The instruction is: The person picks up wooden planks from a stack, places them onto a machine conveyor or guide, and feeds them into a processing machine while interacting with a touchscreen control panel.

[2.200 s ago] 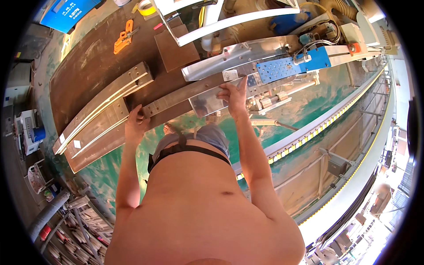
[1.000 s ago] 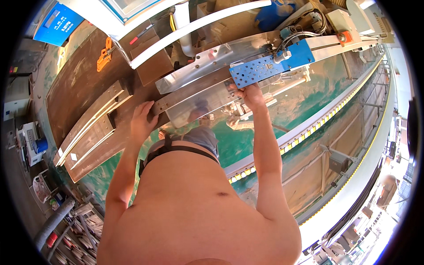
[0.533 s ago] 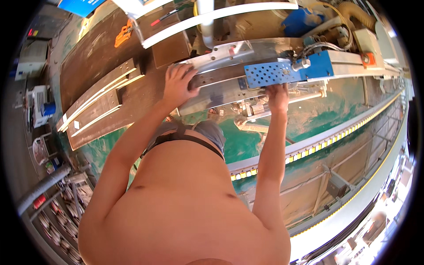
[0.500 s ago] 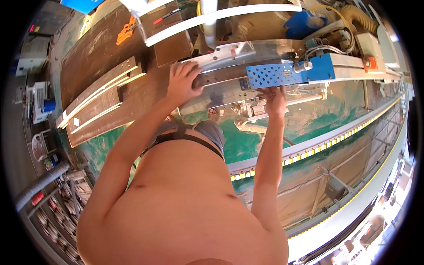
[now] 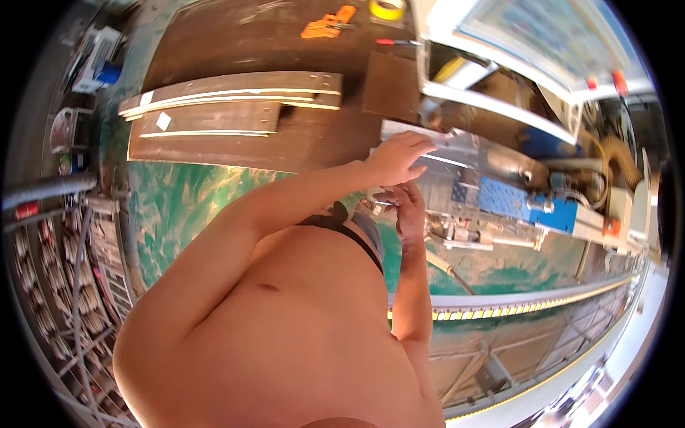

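My left hand (image 5: 399, 158) reaches over the near end of the metal machine bed (image 5: 446, 148), its fingers stretched to the right and its thumb apart. Just below it, my right hand (image 5: 409, 212) is closed, fingertips bent in by the bed's near edge. A small brown piece with a pale edge (image 5: 384, 197) shows beside those fingertips; whether they grip it, I cannot tell. Further right along the bed is a blue perforated plate (image 5: 503, 197), apart from both hands.
Brown boards with pale edges (image 5: 207, 107) lie on the large brown table (image 5: 235, 50) to the left. An orange tool (image 5: 330, 26), a red-and-black pen (image 5: 397, 42) and yellow tape (image 5: 387, 7) lie at its far side. A white frame (image 5: 499, 107) stands beyond the bed.
My view has turned toward the left. My right hand has left the blue plate and come next to my left hand. The brown strip no longer shows on the bed beside the plate.
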The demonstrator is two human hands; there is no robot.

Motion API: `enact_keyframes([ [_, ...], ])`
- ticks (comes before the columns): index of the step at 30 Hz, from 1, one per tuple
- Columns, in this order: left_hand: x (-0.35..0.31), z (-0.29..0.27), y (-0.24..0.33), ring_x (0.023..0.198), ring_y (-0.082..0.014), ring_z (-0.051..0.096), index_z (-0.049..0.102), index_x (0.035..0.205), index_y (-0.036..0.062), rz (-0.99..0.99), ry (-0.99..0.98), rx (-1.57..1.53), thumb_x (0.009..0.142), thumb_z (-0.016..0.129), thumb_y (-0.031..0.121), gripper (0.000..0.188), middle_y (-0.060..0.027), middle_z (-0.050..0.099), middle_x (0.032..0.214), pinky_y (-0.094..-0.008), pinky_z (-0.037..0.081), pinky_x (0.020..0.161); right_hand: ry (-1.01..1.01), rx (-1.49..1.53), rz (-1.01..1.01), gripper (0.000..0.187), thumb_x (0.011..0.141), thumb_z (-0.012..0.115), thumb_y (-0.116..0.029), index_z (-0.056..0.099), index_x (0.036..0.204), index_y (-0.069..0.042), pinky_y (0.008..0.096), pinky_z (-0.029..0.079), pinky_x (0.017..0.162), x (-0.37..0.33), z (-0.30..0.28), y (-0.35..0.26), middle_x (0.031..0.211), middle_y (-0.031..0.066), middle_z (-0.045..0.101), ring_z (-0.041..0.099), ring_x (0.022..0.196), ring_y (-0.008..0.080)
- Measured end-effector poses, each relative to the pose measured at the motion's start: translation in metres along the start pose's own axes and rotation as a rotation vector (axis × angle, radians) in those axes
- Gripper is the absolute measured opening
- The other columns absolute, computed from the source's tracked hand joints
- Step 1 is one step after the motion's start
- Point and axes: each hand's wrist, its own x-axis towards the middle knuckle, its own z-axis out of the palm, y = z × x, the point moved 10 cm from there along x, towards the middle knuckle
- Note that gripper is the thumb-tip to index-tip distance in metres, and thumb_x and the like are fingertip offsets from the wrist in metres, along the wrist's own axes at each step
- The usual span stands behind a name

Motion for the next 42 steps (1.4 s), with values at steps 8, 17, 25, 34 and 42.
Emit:
enact_keyframes([
  [8, -0.215, -0.18, -0.114, 0.082, -0.0198, 0.067, 0.067, 0.106, 0.0047, -0.899, 0.406, -0.258, 0.09, 0.064, 0.019, 0.022, -0.0116, 0.07, 0.094, -0.0299, 0.053, 0.074, -0.301, -1.006, -0.83, 0.028, 0.083, 0.068, -0.012, 0.061, 0.109, -0.003, 0.0362, 0.049, 0.084, 0.033, 0.237, -0.042, 0.102, 0.0092, 0.064, 0.062, 0.099, 0.0272],
  [17, -0.396, -0.247, -0.159, 0.087, -0.0153, 0.065, 0.062, 0.11, -0.0033, -1.06, 1.025, -0.479, 0.095, 0.058, 0.014, 0.023, -0.0095, 0.07, 0.098, -0.027, 0.05, 0.083, -0.168, -1.56, -0.983, 0.051, 0.071, 0.079, -0.028, 0.057, 0.113, -0.009, 0.0432, 0.041, 0.09, 0.057, 0.331, -0.026, 0.114, 0.0091, 0.049, 0.047, 0.108, 0.0296],
  [25, -0.442, -0.31, -0.187, 0.082, -0.0142, 0.065, 0.064, 0.105, -0.0028, -1.139, 1.159, -0.308, 0.093, 0.06, 0.017, 0.024, -0.0077, 0.069, 0.093, -0.0272, 0.051, 0.076, -0.192, -1.601, -0.845, 0.051, 0.064, 0.084, -0.025, 0.058, 0.103, -0.006, 0.0434, 0.041, 0.09, 0.063, 0.324, -0.026, 0.11, 0.0113, 0.049, 0.047, 0.108, 0.032],
  [34, -0.469, -0.351, -0.235, 0.082, -0.0173, 0.062, 0.043, 0.131, 0.0008, -1.103, 1.466, -0.673, 0.091, 0.062, 0.017, 0.047, -0.0068, 0.06, 0.097, -0.0313, 0.054, 0.071, -0.266, -1.422, -0.574, 0.052, 0.063, 0.082, -0.015, 0.052, 0.104, -0.006, 0.0476, 0.04, 0.097, 0.013, 0.195, -0.026, 0.132, 0.0178, 0.047, 0.045, 0.12, 0.0398],
  [42, -0.379, -0.267, -0.198, 0.087, -0.0146, 0.061, 0.053, 0.113, 0.0029, -1.15, 0.706, -0.828, 0.091, 0.063, 0.013, 0.026, -0.0044, 0.059, 0.1, -0.0335, 0.053, 0.082, -0.079, -1.278, -0.645, 0.051, 0.064, 0.077, -0.004, 0.054, 0.11, -0.004, 0.0437, 0.046, 0.092, -0.027, 0.049, -0.072, 0.13, 0.0168, 0.052, 0.053, 0.112, 0.0385],
])
